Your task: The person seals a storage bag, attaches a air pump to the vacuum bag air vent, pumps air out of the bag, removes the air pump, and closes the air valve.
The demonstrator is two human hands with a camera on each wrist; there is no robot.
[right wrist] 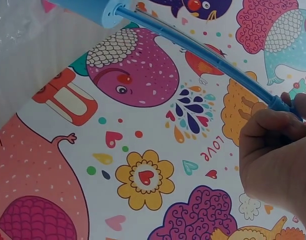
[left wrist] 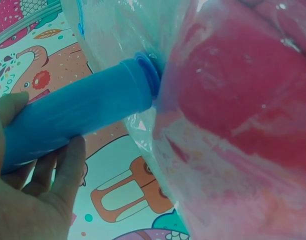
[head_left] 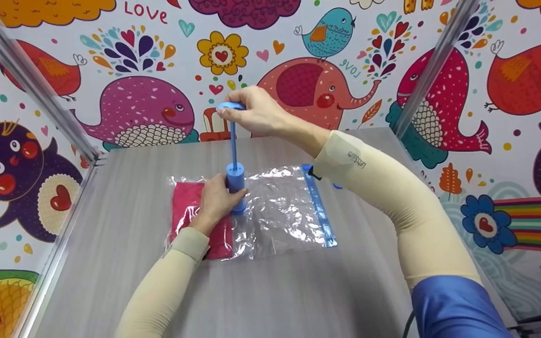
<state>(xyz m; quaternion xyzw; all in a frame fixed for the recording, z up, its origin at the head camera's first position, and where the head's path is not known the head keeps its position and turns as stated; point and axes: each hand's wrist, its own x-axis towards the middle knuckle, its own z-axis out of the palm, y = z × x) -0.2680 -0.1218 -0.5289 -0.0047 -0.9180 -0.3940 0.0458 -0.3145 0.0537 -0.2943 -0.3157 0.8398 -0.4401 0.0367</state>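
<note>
A blue hand pump [head_left: 236,177] stands upright on a clear plastic vacuum storage bag [head_left: 282,211] lying on the table. My left hand [head_left: 218,199] grips the pump's barrel, fingers and thumb wrapped round it in the left wrist view. The barrel's flared base [left wrist: 148,75] meets the bag's film. Up high, my right hand [head_left: 258,112] holds the pump's handle [head_left: 231,106], with the thin rod [head_left: 234,145] drawn far out of the barrel. Folded pink-red cloth [head_left: 188,199] lies inside the bag's left part. The right part of the bag is flat and wrinkled.
A blue zip strip [head_left: 320,206] runs along the bag's right edge. Beyond it, a small blue piece [head_left: 337,186] shows partly behind the right sleeve. Metal-framed walls with cartoon prints surround the grey wood-look table [head_left: 125,197].
</note>
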